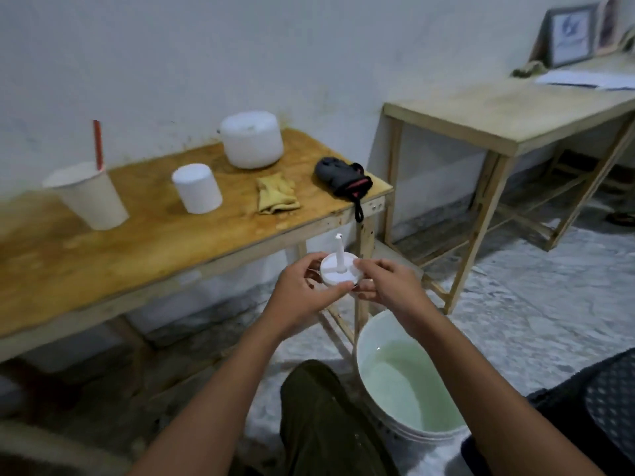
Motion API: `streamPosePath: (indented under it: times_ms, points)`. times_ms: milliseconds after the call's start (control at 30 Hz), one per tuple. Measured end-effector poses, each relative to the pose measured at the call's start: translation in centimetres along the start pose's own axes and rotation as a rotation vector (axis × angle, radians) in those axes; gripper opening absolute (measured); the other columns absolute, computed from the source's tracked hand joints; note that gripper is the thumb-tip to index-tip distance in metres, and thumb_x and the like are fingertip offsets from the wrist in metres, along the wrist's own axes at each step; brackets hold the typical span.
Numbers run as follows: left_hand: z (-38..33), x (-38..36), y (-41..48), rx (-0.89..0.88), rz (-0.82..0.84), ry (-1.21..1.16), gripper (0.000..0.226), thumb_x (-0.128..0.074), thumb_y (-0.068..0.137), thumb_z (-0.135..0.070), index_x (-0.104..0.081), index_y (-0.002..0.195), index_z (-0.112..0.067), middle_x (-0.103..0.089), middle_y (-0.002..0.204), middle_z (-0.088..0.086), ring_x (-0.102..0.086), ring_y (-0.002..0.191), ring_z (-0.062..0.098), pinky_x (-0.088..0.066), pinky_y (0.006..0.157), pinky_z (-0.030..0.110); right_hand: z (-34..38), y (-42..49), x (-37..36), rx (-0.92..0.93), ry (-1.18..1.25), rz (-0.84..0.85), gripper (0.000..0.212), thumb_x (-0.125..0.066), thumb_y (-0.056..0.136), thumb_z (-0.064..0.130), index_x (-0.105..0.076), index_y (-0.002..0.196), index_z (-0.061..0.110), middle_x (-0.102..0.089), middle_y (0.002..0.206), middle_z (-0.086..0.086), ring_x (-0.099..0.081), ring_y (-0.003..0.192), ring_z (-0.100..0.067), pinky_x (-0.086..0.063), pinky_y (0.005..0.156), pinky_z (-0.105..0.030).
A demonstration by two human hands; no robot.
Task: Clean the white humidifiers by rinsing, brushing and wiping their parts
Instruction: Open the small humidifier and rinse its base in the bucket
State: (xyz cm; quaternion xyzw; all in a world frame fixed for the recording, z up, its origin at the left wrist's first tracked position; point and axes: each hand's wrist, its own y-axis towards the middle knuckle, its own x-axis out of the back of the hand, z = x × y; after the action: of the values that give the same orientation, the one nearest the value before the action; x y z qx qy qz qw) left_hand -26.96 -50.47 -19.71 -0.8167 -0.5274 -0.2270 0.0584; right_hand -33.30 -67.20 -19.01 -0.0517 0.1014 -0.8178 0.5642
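Fingers of the left hand [302, 290] and right hand [388, 286] curl in and pinch opposite edges of the white humidifier cap [338, 273], its thin stem upright between them. The step would likely go best by turning the cap by its rim only, fingertips kept off the stem, which looks easy to snap. Below the fingers, slightly right, a white bucket [385, 328] holds pale water [405, 383]. Well beyond the fingertips, leftward, a paper cup [92, 197] holds a red handle [98, 144]
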Motion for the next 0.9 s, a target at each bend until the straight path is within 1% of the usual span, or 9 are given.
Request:
streamPosePath:
  times_ms: [67, 200, 300, 433, 533, 700, 733, 800, 900]
  points:
    - [-1.5, 3.0, -0.5, -0.017, -0.067, 0.015, 0.055, -0.087, 0.070, -0.039, -0.065, 0.118, -0.027, -0.071, 0.102, -0.012, -0.066, 0.090, 0.002, -0.057, 0.079, 0.028, 2.4, -0.5, -2.2, 0.041, -0.009, 0.047, 0.023, -0.066, 0.092, 0.028, -0.071, 0.108, 0.012, -0.073, 0.094, -0.008, -0.069, 0.080, -0.018, -0.058, 0.071, -0.029]
    - [-3.3, 8.5, -1.1, -0.052, -0.172, 0.056, 0.050, -0.085, 0.069, -0.044, -0.067, 0.113, -0.027, -0.071, 0.099, -0.012, -0.066, 0.089, 0.005, -0.057, 0.079, 0.032, 6.3, -0.9, -6.8, 0.120, -0.005, 0.127, 0.020, -0.067, 0.091, 0.025, -0.072, 0.104, 0.010, -0.070, 0.089, -0.005, -0.064, 0.072, -0.012, -0.053, 0.067, -0.026]
    - [-4.2, 12.8, -1.3, -0.060, -0.268, 0.109, 0.063, -0.080, 0.062, -0.055, -0.067, 0.114, -0.023, -0.070, 0.099, -0.011, -0.066, 0.089, 0.007, -0.057, 0.077, 0.029, 8.8, -0.9, -10.6, 0.166, -0.005, 0.169, 0.017, -0.067, 0.091, 0.024, -0.070, 0.100, 0.010, -0.068, 0.086, -0.006, -0.065, 0.074, -0.013, -0.055, 0.067, -0.027]
    - [-4.2, 17.7, -1.1, 0.006, -0.331, 0.145, 0.061, -0.083, 0.068, -0.048, -0.063, 0.120, -0.023, -0.068, 0.106, -0.010, -0.064, 0.094, 0.007, -0.055, 0.079, 0.024, 11.0, 0.0, -15.5, 0.188, -0.060, 0.227, 0.018, -0.067, 0.091, 0.025, -0.071, 0.100, 0.009, -0.072, 0.088, -0.003, -0.067, 0.076, -0.010, -0.057, 0.070, -0.029]
    - [-3.2, 20.7, -1.0, 0.060, -0.367, 0.173, 0.064, -0.082, 0.069, -0.050, -0.062, 0.124, -0.024, -0.067, 0.111, -0.011, -0.062, 0.096, 0.006, -0.054, 0.079, 0.024, 11.9, 0.9, -19.0, 0.193, -0.142, 0.265, 0.020, -0.064, 0.093, 0.025, -0.073, 0.103, 0.010, -0.074, 0.094, -0.003, -0.067, 0.080, -0.011, -0.058, 0.071, -0.030]
    - [-0.6, 24.1, -0.8, 0.149, -0.422, 0.204, 0.066, -0.081, 0.068, -0.053, -0.062, 0.124, -0.022, -0.065, 0.115, -0.009, -0.057, 0.098, 0.006, -0.043, 0.070, 0.017, 12.0, 2.4, -23.7, 0.238, -0.326, 0.298, 0.012, -0.061, 0.093, 0.023, -0.073, 0.092, 0.020, -0.072, 0.091, -0.004, -0.066, 0.085, -0.015, -0.056, 0.075, -0.031]
    - [-0.1, 24.4, -0.8, 0.172, -0.442, 0.209, 0.067, -0.081, 0.069, -0.052, -0.062, 0.124, -0.020, -0.063, 0.116, -0.008, -0.056, 0.099, 0.008, -0.043, 0.071, 0.018, 11.9, 2.7, -24.4, 0.243, -0.354, 0.301, 0.012, -0.060, 0.094, 0.022, -0.071, 0.090, 0.022, -0.072, 0.092, -0.004, -0.066, 0.089, -0.017, -0.056, 0.078, -0.031]
    - [1.1, 25.1, -0.6, 0.220, -0.481, 0.219, 0.071, -0.082, 0.068, -0.054, -0.061, 0.125, -0.019, -0.059, 0.120, -0.005, -0.055, 0.106, 0.013, -0.048, 0.080, 0.024, 11.5, 3.5, -26.0, 0.256, -0.405, 0.301, 0.013, -0.059, 0.095, 0.022, -0.072, 0.098, 0.020, -0.071, 0.098, -0.002, -0.065, 0.097, -0.018, -0.055, 0.082, -0.031]
    - [2.2, 25.8, -0.4, 0.274, -0.504, 0.263, 0.087, -0.074, 0.056, -0.071, -0.062, 0.125, -0.020, -0.059, 0.124, -0.004, -0.055, 0.114, 0.018, -0.054, 0.093, 0.041, 11.0, 4.3, -27.8, 0.286, -0.495, 0.301, 0.022, -0.057, 0.097, 0.023, -0.072, 0.112, 0.015, -0.069, 0.105, 0.000, -0.061, 0.098, -0.014, -0.047, 0.076, -0.024]
